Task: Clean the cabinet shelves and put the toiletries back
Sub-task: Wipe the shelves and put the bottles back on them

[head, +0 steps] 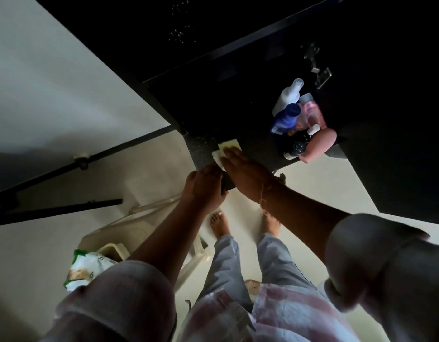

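Note:
A dark cabinet shelf [258, 134] runs across the upper middle. My right hand [243, 169] lies flat with straight fingers on a pale yellow cloth [229, 145], pressing it onto the shelf near its front left corner. My left hand [205, 186] curls over the shelf's front edge just left of it. At the right end of the shelf stands a cluster of toiletries: a white spray bottle [288, 95], a blue bottle [285, 118], a pink bottle [311, 112] and a pink tube [318, 145].
A metal door hinge [317, 67] is fixed above the toiletries. A white plastic chair [149, 223] stands on the floor at lower left with a green and white packet [86, 270] on it. My bare feet [221, 224] stand below the shelf. White wall at left.

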`<state>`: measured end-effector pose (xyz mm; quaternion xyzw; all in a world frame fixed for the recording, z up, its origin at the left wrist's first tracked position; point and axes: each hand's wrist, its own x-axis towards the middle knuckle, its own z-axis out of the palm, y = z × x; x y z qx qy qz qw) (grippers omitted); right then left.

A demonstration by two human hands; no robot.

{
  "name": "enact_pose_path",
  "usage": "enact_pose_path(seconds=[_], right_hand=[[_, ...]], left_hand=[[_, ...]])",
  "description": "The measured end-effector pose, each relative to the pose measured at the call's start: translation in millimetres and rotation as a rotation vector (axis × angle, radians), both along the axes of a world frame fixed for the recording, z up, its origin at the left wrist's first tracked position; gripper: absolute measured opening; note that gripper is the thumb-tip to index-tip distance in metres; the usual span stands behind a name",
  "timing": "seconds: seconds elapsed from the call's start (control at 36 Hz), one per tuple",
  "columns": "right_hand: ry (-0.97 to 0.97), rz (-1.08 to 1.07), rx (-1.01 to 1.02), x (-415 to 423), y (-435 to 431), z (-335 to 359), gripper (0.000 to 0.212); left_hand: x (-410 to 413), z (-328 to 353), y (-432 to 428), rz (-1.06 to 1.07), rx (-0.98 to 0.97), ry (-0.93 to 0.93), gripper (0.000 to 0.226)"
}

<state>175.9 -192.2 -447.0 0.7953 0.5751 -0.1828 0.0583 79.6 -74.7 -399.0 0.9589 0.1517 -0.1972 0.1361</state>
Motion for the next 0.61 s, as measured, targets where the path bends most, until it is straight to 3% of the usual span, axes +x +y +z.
enact_pose_path(seconds=[0.06, 0.14, 0.28, 0.36, 0.42, 0.47, 0.61], right_hand=[[-0.131, -0.028, 0.076, 1.6, -8.5, 6.3, 0.053], [-0.046, -0.161, 0.058, 12.7, -3.5, 12.2, 0.064], [-0.061, -0.405, 0.095, 44.3, 30.2, 2.3, 0.057], [-0.126, -0.264, -0.015, 41.6, 52.9, 2.5, 0.061], [-0.042, -0.182, -0.005, 26.8, 68.4, 6.3, 0.056], [-0.101, -0.089, 0.078, 5.3, 77.6, 6.0, 0.057], [-0.376, 0.334, -0.074, -35.2, 42.4, 7.9, 0.068]], left_hand=[[-7.9, 0.2, 0.4, 0.026, -0.003, -0.011, 0.064], [-22.4, -0.2, 2.1, 0.094, -0.003, -0.060, 0.067], [-38.8, -1.0, 6.0, 0.186, -0.038, -0.117, 0.069], [-44.5, -2.3, 10.4, 0.234, -0.053, -0.101, 0.074], [-46.7, -2.1, 12.8, 0.270, -0.060, -0.099, 0.075], [-48.0, -1.5, 14.9, 0.297, -0.067, -0.102, 0.076], [-52.9, -2.8, 17.2, 0.307, -0.073, -0.086, 0.077]])
